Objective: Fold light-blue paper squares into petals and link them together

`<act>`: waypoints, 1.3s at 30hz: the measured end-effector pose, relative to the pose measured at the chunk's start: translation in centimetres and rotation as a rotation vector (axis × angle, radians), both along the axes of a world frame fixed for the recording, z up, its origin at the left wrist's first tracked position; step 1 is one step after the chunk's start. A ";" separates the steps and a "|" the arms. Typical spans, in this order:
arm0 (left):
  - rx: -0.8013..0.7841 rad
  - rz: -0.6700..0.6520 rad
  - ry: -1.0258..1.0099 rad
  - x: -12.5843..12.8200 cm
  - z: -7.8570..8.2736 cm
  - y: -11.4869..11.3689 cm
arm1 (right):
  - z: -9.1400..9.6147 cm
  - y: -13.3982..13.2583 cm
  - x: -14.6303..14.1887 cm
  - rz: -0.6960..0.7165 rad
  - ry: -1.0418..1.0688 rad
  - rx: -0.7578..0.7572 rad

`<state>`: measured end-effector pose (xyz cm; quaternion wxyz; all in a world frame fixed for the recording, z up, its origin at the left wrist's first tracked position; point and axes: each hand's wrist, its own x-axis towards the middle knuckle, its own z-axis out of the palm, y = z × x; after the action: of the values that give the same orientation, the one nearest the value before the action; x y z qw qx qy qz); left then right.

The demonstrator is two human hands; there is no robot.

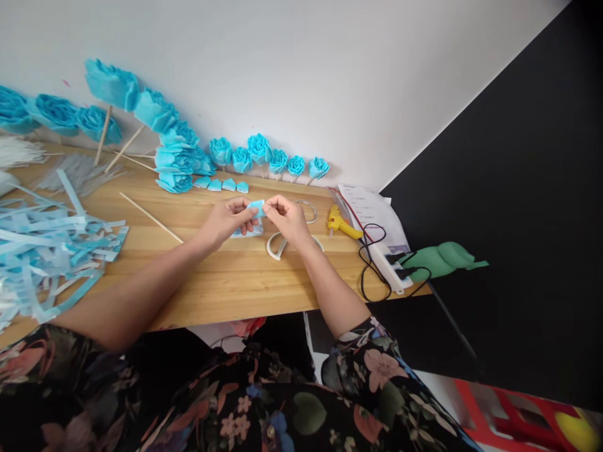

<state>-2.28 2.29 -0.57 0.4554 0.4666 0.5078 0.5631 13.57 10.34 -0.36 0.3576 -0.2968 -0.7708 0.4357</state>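
Note:
Between my two hands is a small piece of blue crepe paper [255, 206], held just above the table. My left hand [232, 220] pinches its lower left side, thumb on top. The fingertips of my right hand [286, 216] close on its right edge. Under my hands lies more pale blue paper [249, 230], partly covered. White-handled scissors [275, 247] rest beneath my right wrist, which hides part of them. Several cut blue paper petals [228, 184] sit in a row behind my hands.
Several blue paper flowers [259, 148] on sticks lean along the wall. Paper strips [47, 251] heap at left, near a loose wooden stick [151, 217]. At right are a yellow glue gun [343, 223], printed sheets [374, 210], a power strip [391, 270] and black cables.

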 end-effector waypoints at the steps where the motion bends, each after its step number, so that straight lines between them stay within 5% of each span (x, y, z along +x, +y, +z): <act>1: 0.000 0.001 0.003 0.0 0.0 0.0 | -0.1 0.0 0.0 -0.001 0.000 -0.003; 7: 0.014 0.011 0.010 -0.2 -0.2 0.2 | -0.3 1.1 0.4 0.019 0.042 -0.014; 14: 0.036 0.073 -0.012 -0.2 -0.2 0.4 | 2.9 5.8 5.4 -0.268 0.187 -0.039; 24: 0.025 0.100 -0.025 -0.1 -0.7 0.6 | -2.0 3.8 8.9 -0.347 -0.499 0.229; 33: 0.018 0.073 -0.003 -0.1 -0.5 0.5 | -0.5 4.4 6.7 -0.090 -0.828 0.547; 39: 0.006 0.080 0.013 0.0 -0.3 0.3 | 0.5 7.4 6.2 0.204 -0.893 0.494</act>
<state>-2.32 2.60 -0.87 0.4278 0.4509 0.5275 0.5792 19.82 17.77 0.15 0.0090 -0.2839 -0.9531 0.1042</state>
